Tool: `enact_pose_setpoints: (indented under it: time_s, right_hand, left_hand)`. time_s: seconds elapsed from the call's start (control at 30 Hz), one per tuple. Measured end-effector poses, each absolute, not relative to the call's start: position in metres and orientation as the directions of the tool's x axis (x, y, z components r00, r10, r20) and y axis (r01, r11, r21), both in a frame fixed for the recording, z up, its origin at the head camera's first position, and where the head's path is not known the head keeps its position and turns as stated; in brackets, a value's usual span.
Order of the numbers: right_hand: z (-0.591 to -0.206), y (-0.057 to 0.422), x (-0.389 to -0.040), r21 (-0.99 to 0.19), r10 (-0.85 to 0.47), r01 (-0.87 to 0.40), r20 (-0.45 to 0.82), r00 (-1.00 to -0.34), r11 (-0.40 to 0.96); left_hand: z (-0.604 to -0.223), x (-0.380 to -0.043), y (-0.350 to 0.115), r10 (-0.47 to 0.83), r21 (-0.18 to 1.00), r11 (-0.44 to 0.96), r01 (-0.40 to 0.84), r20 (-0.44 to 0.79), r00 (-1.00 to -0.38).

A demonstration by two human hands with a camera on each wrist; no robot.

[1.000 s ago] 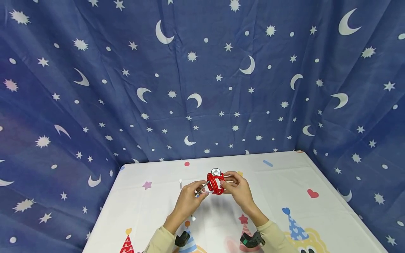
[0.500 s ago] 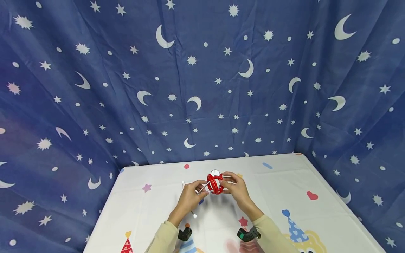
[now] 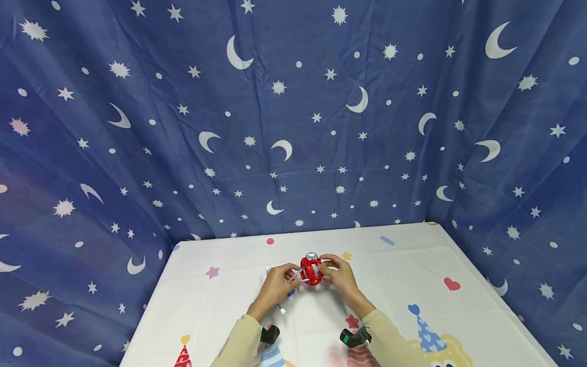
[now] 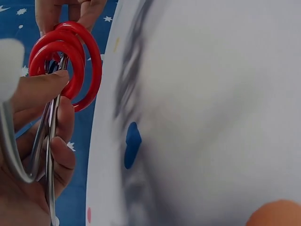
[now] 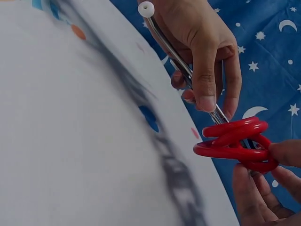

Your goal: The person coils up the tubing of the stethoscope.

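Both hands hold a stethoscope above the table. Its red tubing [image 3: 310, 272] is wound into several loops, and a round metal chest piece [image 3: 311, 256] shows at the far side. My left hand [image 3: 274, 286] grips the metal ear tubes [image 4: 51, 165], thumb laid along them near the loops. A white ear tip [image 5: 146, 9] sticks out behind that hand in the right wrist view. On the other side, my right hand [image 3: 343, 276] pinches the coil, its thumb and fingertips [image 5: 284, 153] on the red loops. The fingers partly hide where tubing and metal meet.
A white tablecloth [image 3: 220, 295] with printed party hats, stars and a heart covers the table. Behind and around it hangs a blue curtain [image 3: 293, 122] with moons and stars. The hands' shadow falls on the cloth below them.
The stethoscope and both hands have come slightly down towards the person. The chest piece has lowered with the coil. Both hands keep their hold; the head view has shifted a little.
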State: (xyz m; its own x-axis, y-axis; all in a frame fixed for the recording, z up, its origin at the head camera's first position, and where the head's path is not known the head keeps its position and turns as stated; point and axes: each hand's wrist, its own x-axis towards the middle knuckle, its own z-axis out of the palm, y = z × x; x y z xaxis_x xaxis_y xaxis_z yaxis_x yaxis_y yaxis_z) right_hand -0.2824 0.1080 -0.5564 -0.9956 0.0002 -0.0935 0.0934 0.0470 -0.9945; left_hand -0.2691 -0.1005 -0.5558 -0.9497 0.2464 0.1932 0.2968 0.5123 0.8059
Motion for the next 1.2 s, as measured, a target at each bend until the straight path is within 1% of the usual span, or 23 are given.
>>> enact_pose_setpoints:
  time_s: [0.17,0.47,0.7,0.9,1.07,1.2]
  right_hand:
    - [-0.563,0.108,-0.284,-0.994,0.001,0.088,-0.088,-0.996,0.071]
    - [-0.571,0.107,-0.285,-0.992,-0.016,0.078,-0.08,-0.997,0.103]
    - [-0.573,0.11,-0.284,-0.985,-0.003,0.099,-0.1,-0.995,0.14]
    - [-0.574,0.114,-0.284,-0.982,0.012,0.116,-0.115,-0.993,0.147]
    - [-0.573,0.12,-0.282,-0.983,0.023,0.101,-0.098,-0.995,0.154]
    - [-0.57,0.126,-0.279,-0.976,0.035,0.057,-0.051,-0.998,0.209]
  left_hand:
    - [-0.56,-0.271,-0.101,0.25,0.795,0.54,0.278,0.164,-0.954]
    - [-0.568,-0.272,-0.102,0.26,0.779,0.56,0.282,0.158,-0.952]
    - [-0.572,-0.272,-0.104,0.271,0.769,0.569,0.292,0.16,-0.949]
    - [-0.572,-0.273,-0.106,0.246,0.778,0.571,0.261,0.141,-0.959]
    - [-0.568,-0.272,-0.108,0.217,0.799,0.532,0.281,0.192,-0.957]
    - [-0.562,-0.27,-0.111,0.19,0.802,0.518,0.297,0.231,-0.954]
